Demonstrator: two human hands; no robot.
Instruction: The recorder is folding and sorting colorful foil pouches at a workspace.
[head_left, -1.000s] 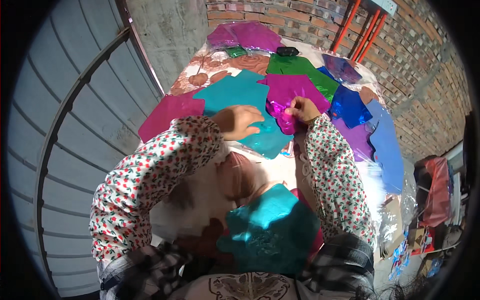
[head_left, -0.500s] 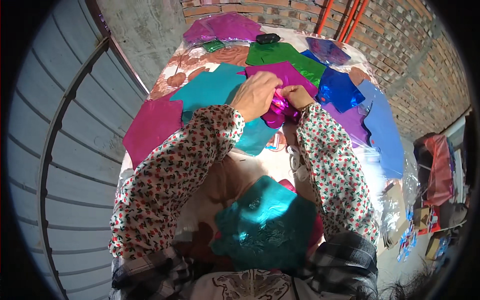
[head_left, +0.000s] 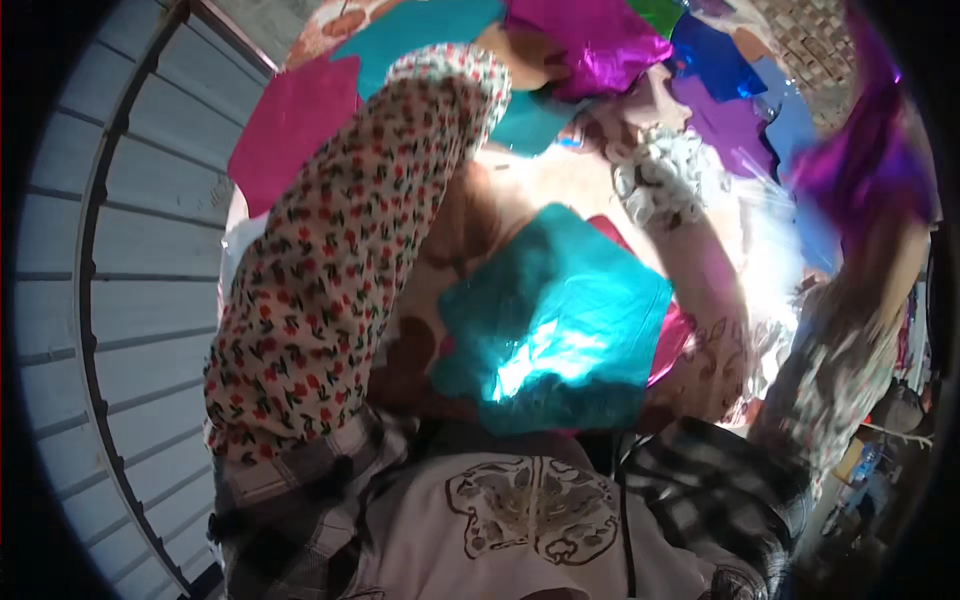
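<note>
Nearest the person, a teal foil sheet [head_left: 550, 320] lies crumpled at the near edge of the table [head_left: 520, 175], with a pink sheet [head_left: 678, 338] showing from under its right side. The left forearm, in a flowered sleeve [head_left: 340, 250], reaches away over the table. Its left hand [head_left: 525, 52] rests at the edge of a magenta foil sheet [head_left: 595, 40], which partly covers it. Whether the fingers are pinched on the foil or only laid against it cannot be told.

The right hand cannot be made out. A sunlit pale cuff [head_left: 660, 175] lies near the middle, and a smeared purple streak [head_left: 865, 150] fills the right margin. Its state cannot be told.

The work in hand appears to be the handling of the magenta sheet among the spread foils. Such thin foil probably creases and slides, so a lift calls for a light grip at one edge. Beyond lie a blue sheet [head_left: 722, 62], a violet sheet [head_left: 730, 125] and a dark pink sheet [head_left: 290, 125].
</note>
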